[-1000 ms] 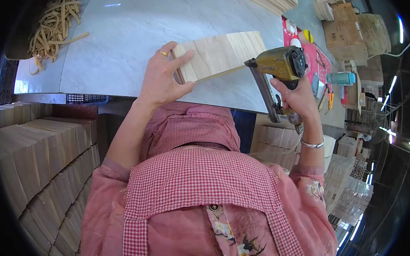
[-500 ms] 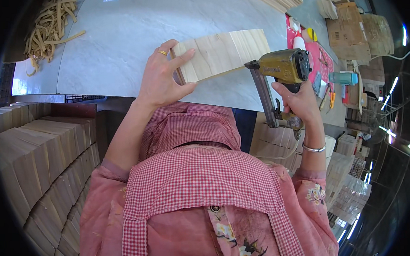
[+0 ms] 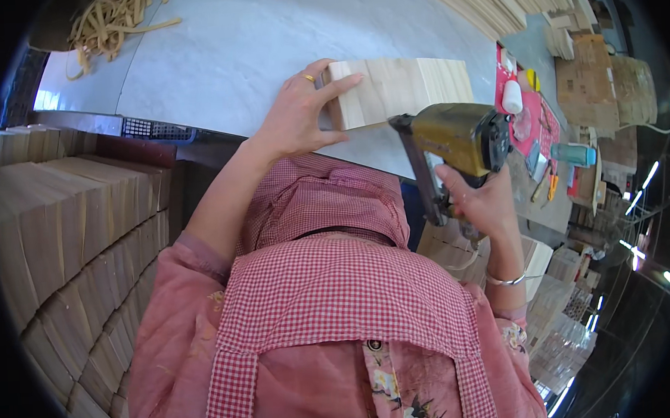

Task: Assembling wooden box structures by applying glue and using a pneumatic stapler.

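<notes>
A pale wooden box (image 3: 401,90) rests at the near edge of the table. My left hand (image 3: 301,109) grips its left end, with the fingers along the top and far side and the thumb at the near side. My right hand (image 3: 480,203) is wrapped around the handle of a brass-coloured pneumatic staple gun (image 3: 455,136). The gun's nose is close to the near side of the box; whether it touches cannot be made out. A hose fitting shows below the grip.
Tan strips (image 3: 110,28) lie heaped at the far left, and long wooden slats (image 3: 483,4) at the far right. A white bottle (image 3: 512,97) and a teal container (image 3: 573,154) stand on the right. Stacked wooden boxes (image 3: 74,220) fill the lower left; cardboard cartons (image 3: 587,78) are at the right.
The view has shifted, so the scene sits further right and lower. The staple gun has tilted and come nearer to me. The left hand keeps its hold on the wooden box.
</notes>
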`<state>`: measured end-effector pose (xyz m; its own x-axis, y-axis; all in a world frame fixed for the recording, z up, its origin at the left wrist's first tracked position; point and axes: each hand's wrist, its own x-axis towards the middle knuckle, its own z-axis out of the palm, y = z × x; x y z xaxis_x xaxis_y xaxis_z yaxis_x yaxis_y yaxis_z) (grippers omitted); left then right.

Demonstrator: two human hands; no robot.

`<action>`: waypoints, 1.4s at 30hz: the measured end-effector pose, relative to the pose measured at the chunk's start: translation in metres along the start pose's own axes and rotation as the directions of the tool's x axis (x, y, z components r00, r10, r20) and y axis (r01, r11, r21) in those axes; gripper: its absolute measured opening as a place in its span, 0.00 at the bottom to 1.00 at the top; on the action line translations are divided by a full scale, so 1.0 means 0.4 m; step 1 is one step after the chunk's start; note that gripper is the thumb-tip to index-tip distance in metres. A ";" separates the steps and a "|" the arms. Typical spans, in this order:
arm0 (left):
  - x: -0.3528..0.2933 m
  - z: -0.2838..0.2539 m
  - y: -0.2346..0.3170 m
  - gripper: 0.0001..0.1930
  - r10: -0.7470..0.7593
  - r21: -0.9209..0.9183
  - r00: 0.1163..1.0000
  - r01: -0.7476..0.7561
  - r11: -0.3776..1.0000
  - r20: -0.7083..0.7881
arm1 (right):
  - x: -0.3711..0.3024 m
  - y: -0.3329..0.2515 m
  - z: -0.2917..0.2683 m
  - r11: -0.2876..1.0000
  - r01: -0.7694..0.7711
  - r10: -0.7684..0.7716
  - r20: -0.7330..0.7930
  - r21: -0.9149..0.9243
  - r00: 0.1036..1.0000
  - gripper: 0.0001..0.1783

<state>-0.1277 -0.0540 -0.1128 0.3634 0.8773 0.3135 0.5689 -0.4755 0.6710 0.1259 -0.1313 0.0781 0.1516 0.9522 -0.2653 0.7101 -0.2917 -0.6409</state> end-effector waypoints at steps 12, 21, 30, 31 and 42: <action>-0.014 0.007 -0.008 0.61 -0.053 -0.065 0.994 0.047 0.997 -0.094 | -0.024 -0.065 0.077 0.997 -0.072 0.068 0.162 0.018 0.984 0.16; -0.012 0.013 -0.010 0.63 -0.065 -0.046 0.992 0.060 0.997 -0.105 | -0.029 -0.084 0.088 0.993 -0.120 0.119 0.148 0.002 0.982 0.16; -0.008 0.012 -0.012 0.62 -0.073 -0.046 0.991 0.068 0.997 -0.115 | -0.018 -0.094 0.085 0.999 -0.032 0.029 0.140 0.018 0.990 0.17; -0.009 0.012 -0.012 0.63 -0.073 -0.052 0.991 0.068 0.996 -0.114 | -0.014 -0.103 0.080 0.999 -0.033 0.034 0.156 -0.009 0.987 0.17; -0.013 0.015 -0.012 0.65 -0.078 -0.041 0.988 0.073 0.996 -0.136 | 0.071 -0.158 0.080 0.991 0.004 0.020 0.175 -0.137 0.984 0.19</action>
<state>-0.1279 -0.0565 -0.1215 0.2145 0.9124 0.3485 0.5630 -0.4071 0.7192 0.0632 -0.0886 0.0879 0.0430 0.9154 -0.4003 0.7979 -0.2725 -0.5377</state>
